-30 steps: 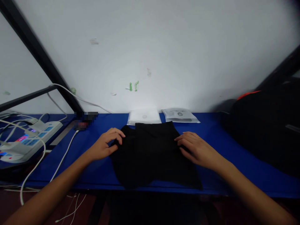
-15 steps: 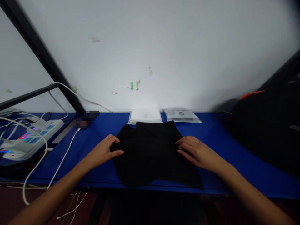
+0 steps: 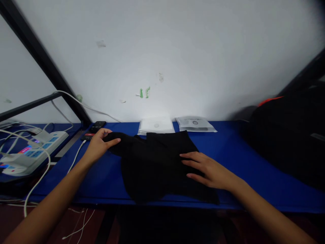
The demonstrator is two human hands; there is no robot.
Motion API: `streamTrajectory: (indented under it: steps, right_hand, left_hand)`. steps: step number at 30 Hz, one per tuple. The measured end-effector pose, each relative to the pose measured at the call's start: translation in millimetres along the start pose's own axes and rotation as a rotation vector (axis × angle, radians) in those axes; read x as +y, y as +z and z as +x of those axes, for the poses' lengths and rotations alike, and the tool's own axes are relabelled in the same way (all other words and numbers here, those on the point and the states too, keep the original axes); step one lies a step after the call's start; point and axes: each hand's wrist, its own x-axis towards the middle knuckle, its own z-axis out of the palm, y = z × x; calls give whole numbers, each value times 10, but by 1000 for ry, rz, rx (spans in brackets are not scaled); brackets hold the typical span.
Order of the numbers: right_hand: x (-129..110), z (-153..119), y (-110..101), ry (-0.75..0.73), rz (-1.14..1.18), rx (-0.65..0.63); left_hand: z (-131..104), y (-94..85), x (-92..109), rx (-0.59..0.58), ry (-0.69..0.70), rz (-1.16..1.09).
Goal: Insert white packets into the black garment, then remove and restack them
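A black garment (image 3: 162, 169) lies spread on the blue table; its exact kind is hard to make out. My left hand (image 3: 100, 144) pinches a flap of it between thumb and fingers, stretched out to the left. Resting on the right part of the cloth, my right hand (image 3: 205, 171) has its fingers apart and grips nothing. Just behind the garment, against the wall, are a white packet (image 3: 156, 125) and a clear plastic packet (image 3: 195, 124) with a round mark.
A phone (image 3: 98, 126) and a small red-and-black device (image 3: 87, 136) with a white cable lie at left. A power strip (image 3: 38, 150) with tangled cables stands farther left. A large black bag-like object (image 3: 286, 135) fills the right side of the blue table (image 3: 228, 149).
My left hand has moved left and up, drawing a flap of the black garment out with it. My right hand has shifted left onto the cloth, its fingers spreading.
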Motion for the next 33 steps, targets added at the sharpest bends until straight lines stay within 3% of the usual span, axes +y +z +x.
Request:
streamTrajectory:
  steps: [5, 7, 9, 12, 14, 16, 19, 25, 27, 30, 33]
  right_hand:
    - [-16, -5, 16, 6, 11, -6]
    - [-23, -13, 12, 14, 22, -8]
    - [-26, -19, 12, 24, 35, -6]
    - [-22, -24, 21, 38, 52, 0]
    - [-16, -26, 28, 40, 54, -9]
    - [-9, -28, 34, 40, 56, -17]
    - [-3, -34, 37, 49, 64, -20]
    - [-5, -59, 32, 72, 55, -33]
    - [-4, -63, 31, 79, 60, -31]
    - [1, -60, 32, 76, 69, -22]
    - [2, -54, 36, 67, 75, -2]
  left_hand:
    - [-127, 307, 105, 228, 198, -101]
    - [-214, 425, 184, 219, 293, -61]
    - [-275, 528, 238, 93, 423, 51]
    - [-321, 658, 263, -225, 671, 327]
    - [-348, 736, 265, -387, 755, 493]
    - [-375, 801, 276, -452, 758, 597]
    - [-381, 846, 321, -459, 722, 697]
    - [-165, 652, 412, -209, 548, 682]
    - [-92, 574, 405, -182, 514, 684]
    - [-76, 570, 370, -217, 513, 650]
    - [-174, 714, 347, -284, 509, 557]
